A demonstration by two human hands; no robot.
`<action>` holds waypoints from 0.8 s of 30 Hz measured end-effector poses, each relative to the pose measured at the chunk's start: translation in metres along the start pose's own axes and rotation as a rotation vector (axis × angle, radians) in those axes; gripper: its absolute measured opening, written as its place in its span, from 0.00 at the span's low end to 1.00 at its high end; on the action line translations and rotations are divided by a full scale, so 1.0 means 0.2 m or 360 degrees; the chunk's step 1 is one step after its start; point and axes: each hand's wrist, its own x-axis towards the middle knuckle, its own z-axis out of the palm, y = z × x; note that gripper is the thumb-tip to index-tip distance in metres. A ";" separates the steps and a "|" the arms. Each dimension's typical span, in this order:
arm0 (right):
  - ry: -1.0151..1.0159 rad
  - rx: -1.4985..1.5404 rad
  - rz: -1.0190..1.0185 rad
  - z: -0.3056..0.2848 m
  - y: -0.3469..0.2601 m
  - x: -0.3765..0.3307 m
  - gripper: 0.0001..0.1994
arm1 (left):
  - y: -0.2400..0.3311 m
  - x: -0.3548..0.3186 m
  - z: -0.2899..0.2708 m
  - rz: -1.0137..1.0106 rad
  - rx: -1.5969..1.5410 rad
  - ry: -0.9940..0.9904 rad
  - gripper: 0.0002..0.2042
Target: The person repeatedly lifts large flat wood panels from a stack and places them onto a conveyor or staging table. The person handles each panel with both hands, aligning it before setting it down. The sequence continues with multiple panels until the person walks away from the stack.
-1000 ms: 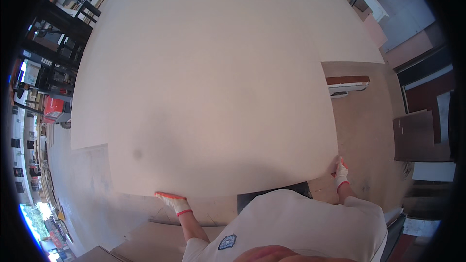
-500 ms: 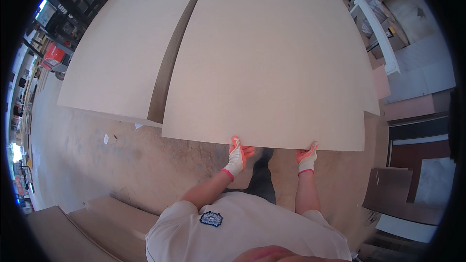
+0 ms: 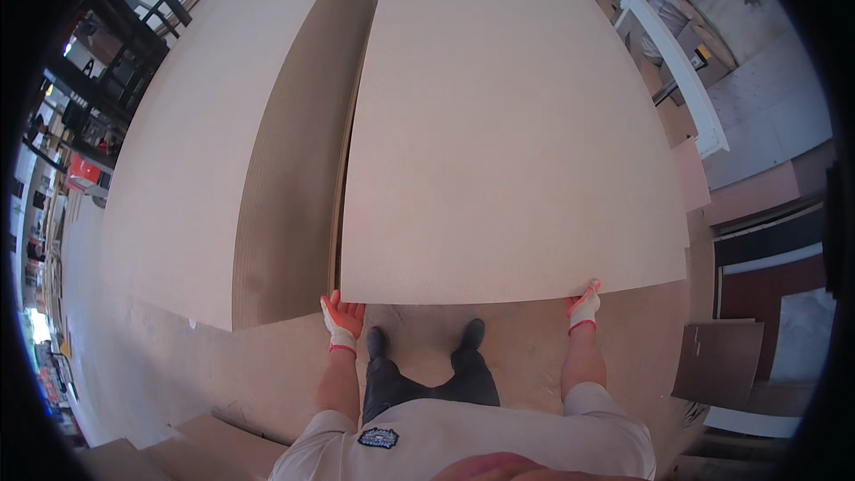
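A large pale beige board (image 3: 508,125) lies tilted in front of me, its near edge at waist height. My left hand (image 3: 341,321), in a white and orange glove, sits under the board's near left corner with the palm up. My right hand (image 3: 584,306), gloved the same way, grips the near edge close to the right corner. To the left stands a tall stack of similar boards (image 3: 214,151), its brown side (image 3: 294,178) facing the held board. My shoes stand on the floor between my hands.
Brown sheet flooring (image 3: 267,365) lies under me. A white rail (image 3: 677,62) and stored materials run along the right. Dark panels (image 3: 766,258) and a brown offcut (image 3: 717,361) lie at the right. Black racking (image 3: 107,62) stands at the far left.
The board has swung down and away from me, and my hands have spread wider apart along its near edge. The stack at the left now shows more of its side.
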 end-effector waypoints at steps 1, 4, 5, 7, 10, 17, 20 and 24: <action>0.0058 -0.0046 -0.0025 0.04 0.00 0.03 0.35 | -0.04 0.08 0.09 0.0016 -0.0075 -0.0173 0.40; 0.0248 0.0146 -0.0201 0.13 0.05 0.13 0.35 | -0.11 0.27 0.29 0.0140 -0.0281 0.0124 0.36; 0.0352 0.0030 -0.0326 0.18 0.07 0.18 0.35 | -0.13 0.33 0.35 0.0146 -0.0286 0.0092 0.35; 0.0779 -0.0212 -0.0376 0.24 0.10 0.26 0.36 | -0.12 0.42 0.42 0.0110 -0.0372 0.0120 0.29; 0.0771 -0.0043 -0.0497 0.31 0.09 0.32 0.30 | -0.09 0.51 0.52 0.0141 -0.0261 0.0150 0.25; 0.0642 -0.0116 -0.0591 0.52 -0.15 0.32 0.18 | -0.22 0.63 0.72 0.0126 -0.0206 0.0384 0.21; 0.0618 -0.0172 -0.0609 0.59 -0.23 0.37 0.16 | -0.31 0.69 0.77 0.0252 -0.0223 0.0504 0.20; 0.0643 -0.0228 -0.0576 0.55 -0.27 0.54 0.18 | -0.41 0.72 0.79 0.0395 -0.0294 0.0645 0.20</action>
